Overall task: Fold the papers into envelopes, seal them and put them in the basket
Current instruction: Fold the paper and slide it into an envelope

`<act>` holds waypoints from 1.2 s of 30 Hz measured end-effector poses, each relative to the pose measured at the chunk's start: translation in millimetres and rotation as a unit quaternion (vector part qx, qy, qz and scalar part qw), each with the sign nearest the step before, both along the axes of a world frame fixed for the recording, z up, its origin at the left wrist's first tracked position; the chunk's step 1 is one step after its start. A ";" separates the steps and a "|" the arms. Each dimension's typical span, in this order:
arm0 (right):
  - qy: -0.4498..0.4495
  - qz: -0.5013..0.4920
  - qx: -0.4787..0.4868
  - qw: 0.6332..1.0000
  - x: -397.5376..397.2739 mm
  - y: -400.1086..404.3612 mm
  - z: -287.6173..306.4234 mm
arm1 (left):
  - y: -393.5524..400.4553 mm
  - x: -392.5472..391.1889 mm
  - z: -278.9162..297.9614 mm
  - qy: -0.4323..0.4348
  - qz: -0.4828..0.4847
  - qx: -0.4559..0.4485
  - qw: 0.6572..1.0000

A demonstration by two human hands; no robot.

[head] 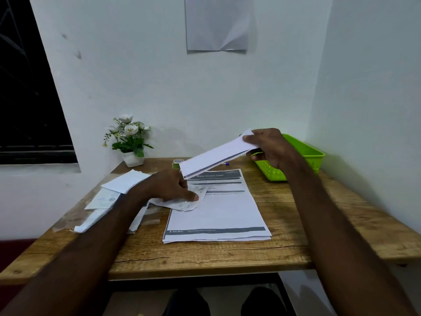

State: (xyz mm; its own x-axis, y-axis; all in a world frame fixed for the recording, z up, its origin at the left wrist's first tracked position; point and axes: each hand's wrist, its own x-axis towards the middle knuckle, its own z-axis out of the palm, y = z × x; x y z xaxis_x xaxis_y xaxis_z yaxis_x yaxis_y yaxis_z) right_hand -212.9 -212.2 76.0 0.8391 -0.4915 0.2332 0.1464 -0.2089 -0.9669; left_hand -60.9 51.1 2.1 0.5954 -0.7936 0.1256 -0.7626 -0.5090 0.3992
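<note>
Folded white paper envelope lifted toward green plastic basket.
Our right hand pinched one end; left hand pressed loose slips. Best kept level, dropped flat.

The right hand covers the far end of the folded paper and the near left corner of the green basket, whose inside cannot be seen. The folded paper hides most of the tape roll and pen at centre frame. The left hand overlies small crumpled papers; their print is unreadable. Both forearms leave the frame's bottom corners.
</note>
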 end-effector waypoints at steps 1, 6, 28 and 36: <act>0.019 0.007 0.001 1.000 -0.6 -1.2 -0.7 | -0.3 -1.3 0.7 -0.009 -0.002 0.003 1.000; 0.107 0.031 -0.015 0.994 -1.8 -6.3 -3.5 | -1.1 -2.5 1.0 -0.053 -0.010 0.021 0.998; 0.177 -0.020 -0.104 0.978 -2.5 -19.5 -11.7 | 7.6 -0.1 6.8 0.082 0.032 -0.019 0.996; 0.100 -0.065 -0.102 0.988 2.4 -1.8 -13.3 | 1.8 -0.8 3.0 0.078 0.077 -0.090 0.990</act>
